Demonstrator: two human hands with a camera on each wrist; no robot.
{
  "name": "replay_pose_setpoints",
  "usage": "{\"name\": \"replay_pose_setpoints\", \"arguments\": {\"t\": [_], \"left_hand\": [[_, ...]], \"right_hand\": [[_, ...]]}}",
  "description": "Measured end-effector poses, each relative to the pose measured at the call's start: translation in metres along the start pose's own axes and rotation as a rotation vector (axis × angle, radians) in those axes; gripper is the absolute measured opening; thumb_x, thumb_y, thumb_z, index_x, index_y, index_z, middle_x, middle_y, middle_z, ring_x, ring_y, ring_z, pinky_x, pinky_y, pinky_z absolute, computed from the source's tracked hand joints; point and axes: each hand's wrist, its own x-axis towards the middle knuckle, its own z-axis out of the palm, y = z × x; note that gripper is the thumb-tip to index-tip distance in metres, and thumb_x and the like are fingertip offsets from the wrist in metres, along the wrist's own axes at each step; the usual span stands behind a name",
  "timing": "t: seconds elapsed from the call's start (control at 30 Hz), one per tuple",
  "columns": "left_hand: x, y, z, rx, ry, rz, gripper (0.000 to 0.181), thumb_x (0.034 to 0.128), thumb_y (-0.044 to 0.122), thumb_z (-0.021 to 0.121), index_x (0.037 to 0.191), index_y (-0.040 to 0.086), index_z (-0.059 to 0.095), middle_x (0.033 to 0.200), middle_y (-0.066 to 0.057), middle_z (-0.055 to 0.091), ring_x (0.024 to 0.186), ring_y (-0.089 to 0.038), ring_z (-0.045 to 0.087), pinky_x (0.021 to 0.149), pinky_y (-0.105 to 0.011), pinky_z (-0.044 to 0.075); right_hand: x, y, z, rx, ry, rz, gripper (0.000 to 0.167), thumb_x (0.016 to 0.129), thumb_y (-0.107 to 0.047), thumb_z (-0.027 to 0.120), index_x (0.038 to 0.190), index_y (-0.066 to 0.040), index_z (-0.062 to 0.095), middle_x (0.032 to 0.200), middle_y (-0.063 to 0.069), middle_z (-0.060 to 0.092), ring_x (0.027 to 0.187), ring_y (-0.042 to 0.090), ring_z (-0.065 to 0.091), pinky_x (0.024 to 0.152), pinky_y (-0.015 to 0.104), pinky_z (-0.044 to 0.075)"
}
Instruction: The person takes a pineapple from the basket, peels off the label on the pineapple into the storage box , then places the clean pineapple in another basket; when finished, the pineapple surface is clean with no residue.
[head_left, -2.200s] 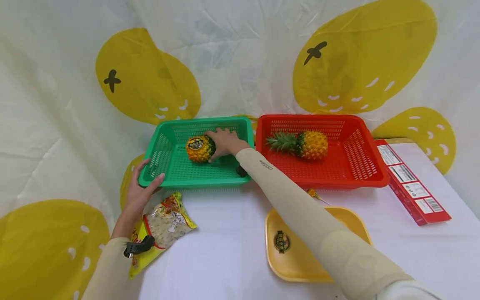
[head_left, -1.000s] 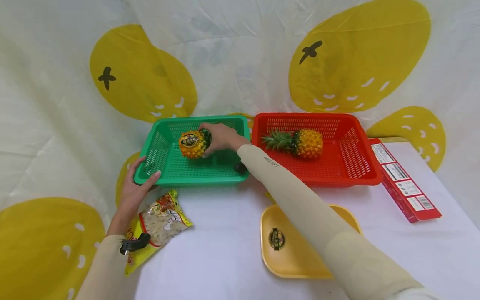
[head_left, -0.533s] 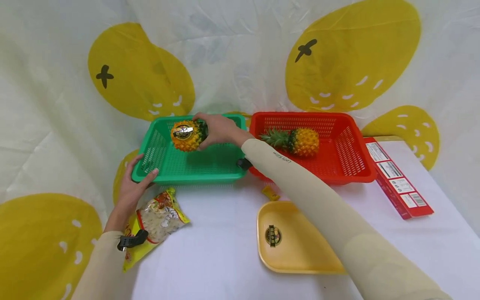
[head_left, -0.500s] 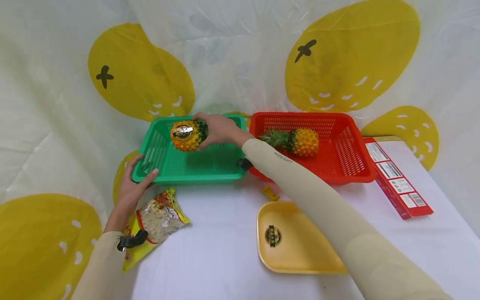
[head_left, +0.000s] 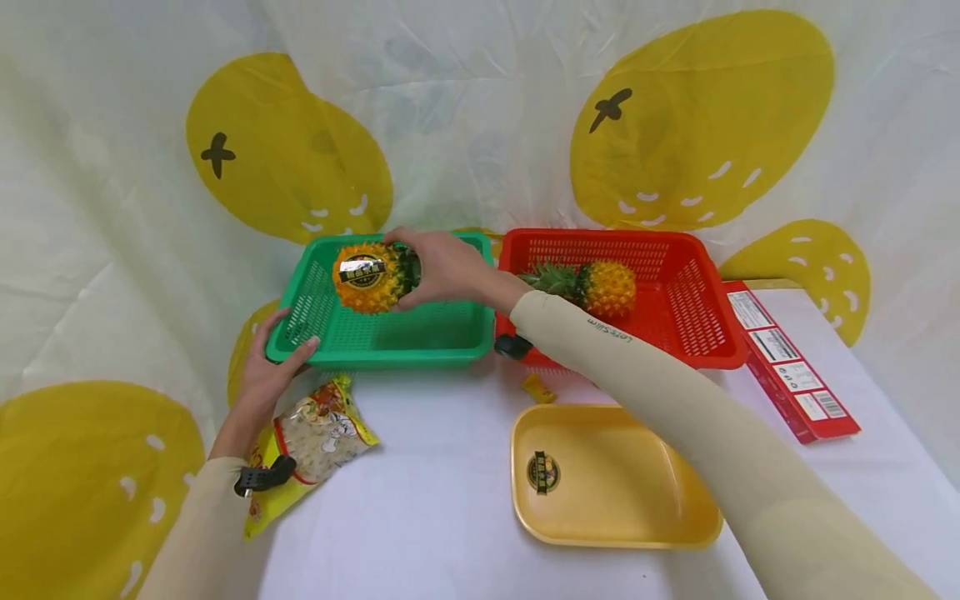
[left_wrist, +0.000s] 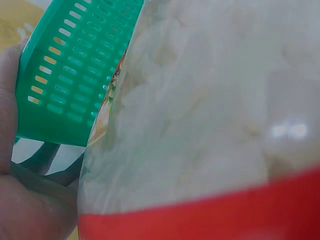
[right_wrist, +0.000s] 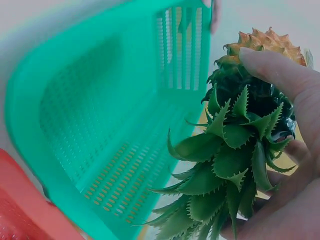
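Observation:
My right hand [head_left: 450, 267] grips a pineapple [head_left: 362, 283] where the fruit meets its leaves, with the thumb on the near side. Raised above the green basket [head_left: 405, 360], the fruit shows a dark round label and casts a shadow on the basket floor. Its spiky green crown [right_wrist: 215, 170] is plain in the right wrist view, though the hand covers much of it in the head view. At the basket's front left corner my left hand [head_left: 270, 367] holds the rim, thumb and fingers on either side of the corner. A second pineapple [head_left: 607, 287] lies in the red basket [head_left: 727, 354].
Below my left wrist lies a yellow snack bag [head_left: 322, 442] with a clear window. An orange tray [head_left: 615, 492] with a label sits at front, a small yellow packet [head_left: 537, 388] behind it. The flat red box [head_left: 787, 367] is at right; a patterned cloth [head_left: 480, 125] hangs behind.
The right hand has taken hold of the pineapple in the green basket and lifted it off the floor, towards the camera and slightly left. The left hand has stayed on the basket corner.

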Motion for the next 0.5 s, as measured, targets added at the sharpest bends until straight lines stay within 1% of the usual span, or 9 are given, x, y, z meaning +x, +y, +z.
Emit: {"name": "replay_pose_setpoints", "arguments": {"t": [0.03,0.1,0.17,0.23,0.27,0.33,0.4,0.43,0.5], "left_hand": [[0.000,0.000,0.000,-0.005,-0.001,0.001,0.082,0.0998,0.041,0.075,0.166,0.044,0.027,0.167,-0.016,0.022,0.139,-0.036,0.038,0.089,-0.015,0.049],[0.000,-0.001,-0.001,0.001,0.002,0.002,0.083,0.1000,0.041,0.075,0.167,0.044,0.026,0.167,-0.015,0.022,0.138,-0.035,0.038,0.087,-0.013,0.048],[-0.001,-0.002,-0.002,0.003,-0.002,0.002,0.083,0.1003,0.041,0.075,0.167,0.043,0.025,0.166,-0.015,0.023,0.136,-0.035,0.039,0.088,-0.014,0.049],[0.000,-0.003,-0.002,0.018,-0.005,0.000,0.083,0.1004,0.043,0.074,0.167,0.043,0.024,0.166,-0.015,0.023,0.136,-0.035,0.039,0.092,-0.017,0.049],[0.000,-0.003,-0.002,0.024,-0.008,0.000,0.084,0.1005,0.043,0.074,0.168,0.043,0.024,0.167,-0.016,0.023,0.137,-0.036,0.038,0.095,-0.020,0.049],[0.002,-0.003,-0.002,0.038,-0.013,0.001,0.084,0.1004,0.044,0.073,0.168,0.043,0.023,0.167,-0.016,0.022,0.139,-0.037,0.037,0.104,-0.030,0.048],[0.004,-0.003,-0.002,0.051,-0.015,0.001,0.084,0.1004,0.045,0.073,0.167,0.044,0.023,0.169,-0.016,0.019,0.141,-0.039,0.035,0.110,-0.042,0.045],[0.003,-0.002,-0.002,0.056,-0.014,-0.001,0.083,0.1003,0.046,0.073,0.167,0.045,0.023,0.169,-0.016,0.019,0.142,-0.040,0.035,0.112,-0.047,0.043],[0.002,0.000,-0.002,0.065,-0.013,-0.004,0.083,0.1003,0.047,0.073,0.167,0.045,0.023,0.170,-0.015,0.017,0.143,-0.041,0.033,0.115,-0.054,0.039]], "right_hand": [[-0.003,-0.002,0.000,0.000,-0.003,-0.006,0.095,0.082,-0.047,0.091,0.161,-0.024,0.042,0.148,0.000,0.059,0.108,0.017,0.062,0.088,0.038,0.052],[-0.009,-0.007,-0.002,0.000,-0.011,-0.011,0.096,0.082,-0.048,0.091,0.161,-0.024,0.042,0.138,-0.001,0.064,0.099,0.017,0.062,0.084,0.037,0.052],[-0.016,-0.011,-0.002,-0.001,-0.018,-0.016,0.095,0.082,-0.048,0.091,0.160,-0.024,0.042,0.121,-0.001,0.069,0.086,0.018,0.060,0.077,0.037,0.051],[-0.022,-0.013,-0.003,-0.008,-0.019,-0.021,0.094,0.083,-0.048,0.091,0.160,-0.024,0.043,0.108,-0.002,0.069,0.078,0.019,0.058,0.073,0.037,0.049],[-0.026,-0.015,-0.003,-0.013,-0.017,-0.020,0.093,0.083,-0.048,0.091,0.160,-0.024,0.043,0.106,-0.002,0.068,0.078,0.019,0.058,0.072,0.036,0.049],[-0.032,-0.017,-0.004,-0.025,-0.011,-0.019,0.093,0.082,-0.048,0.091,0.159,-0.024,0.044,0.110,-0.002,0.070,0.081,0.018,0.059,0.073,0.036,0.050],[-0.039,-0.019,-0.005,-0.040,0.000,-0.015,0.093,0.082,-0.049,0.091,0.159,-0.025,0.045,0.121,-0.003,0.069,0.088,0.016,0.061,0.075,0.035,0.052],[-0.042,-0.020,-0.005,-0.040,-0.001,-0.011,0.093,0.081,-0.049,0.092,0.158,-0.025,0.046,0.123,-0.003,0.069,0.089,0.016,0.061,0.074,0.035,0.053],[-0.049,-0.022,-0.005,-0.040,-0.005,-0.006,0.093,0.081,-0.049,0.092,0.158,-0.026,0.046,0.120,-0.002,0.070,0.090,0.016,0.062,0.072,0.034,0.053]]}}
